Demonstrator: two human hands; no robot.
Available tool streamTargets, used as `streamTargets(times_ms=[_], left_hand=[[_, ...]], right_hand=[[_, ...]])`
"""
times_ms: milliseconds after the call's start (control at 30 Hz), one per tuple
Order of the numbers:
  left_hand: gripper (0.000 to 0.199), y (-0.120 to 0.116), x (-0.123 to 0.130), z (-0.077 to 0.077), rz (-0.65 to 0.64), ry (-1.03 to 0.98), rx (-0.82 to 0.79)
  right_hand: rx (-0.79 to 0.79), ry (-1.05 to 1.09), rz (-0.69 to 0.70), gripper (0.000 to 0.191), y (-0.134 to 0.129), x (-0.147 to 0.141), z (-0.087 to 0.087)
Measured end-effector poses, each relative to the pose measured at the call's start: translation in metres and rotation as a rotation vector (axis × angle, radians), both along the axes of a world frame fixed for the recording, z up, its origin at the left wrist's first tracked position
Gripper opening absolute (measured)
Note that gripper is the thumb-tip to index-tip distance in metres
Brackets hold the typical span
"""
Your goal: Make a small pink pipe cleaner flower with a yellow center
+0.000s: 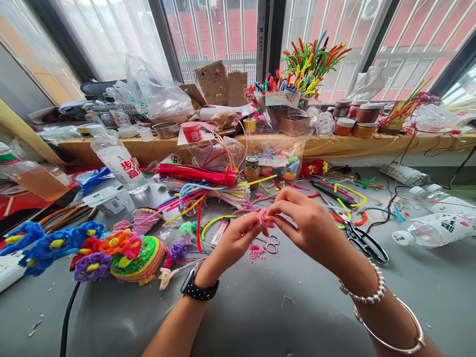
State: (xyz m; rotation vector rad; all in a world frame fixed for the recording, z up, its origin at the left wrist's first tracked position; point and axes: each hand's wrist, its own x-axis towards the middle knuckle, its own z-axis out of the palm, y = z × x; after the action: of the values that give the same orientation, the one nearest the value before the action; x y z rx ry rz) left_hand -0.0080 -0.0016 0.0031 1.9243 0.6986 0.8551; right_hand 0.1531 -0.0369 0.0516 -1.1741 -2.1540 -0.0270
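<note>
A small pink fuzzy piece (pixel 265 218), curled like a flower, is held between both hands above the grey table (pixel 260 307). My left hand (pixel 238 239) pinches it from the left, with a thin pink stem rising near the fingers. The fingertips of my right hand (pixel 307 225) are closed on its right side. Just below the hands lie small scissors (pixel 270 244) and a scatter of pink clippings (pixel 256 253). A heap of coloured pipe cleaners (pixel 201 176) lies beyond my left hand.
Fuzzy flowers (pixel 89 248) lie at the left. Large black-handled scissors (pixel 364 240) rest near my right wrist, with plastic bottles (pixel 435 230) farther right. An upright bottle (pixel 119 161) stands at the back left. Jars (pixel 368 116) line the wooden ledge (pixel 342 146).
</note>
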Motion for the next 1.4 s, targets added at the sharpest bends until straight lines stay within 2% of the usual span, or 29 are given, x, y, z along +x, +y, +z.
streamTargets(times_ms=[1100, 1400], left_hand=[[0.023, -0.0014, 0.0001, 0.0026, 0.006, -0.002, -0.009], [0.023, 0.0000, 0.0006, 0.0029, 0.044, 0.011, 0.073]], right_hand=[[-0.015, 0.004, 0.007, 0.013, -0.0001, 0.0002, 0.0012], [-0.013, 0.033, -0.010, 0.012, 0.0002, 0.0019, 0.0000]])
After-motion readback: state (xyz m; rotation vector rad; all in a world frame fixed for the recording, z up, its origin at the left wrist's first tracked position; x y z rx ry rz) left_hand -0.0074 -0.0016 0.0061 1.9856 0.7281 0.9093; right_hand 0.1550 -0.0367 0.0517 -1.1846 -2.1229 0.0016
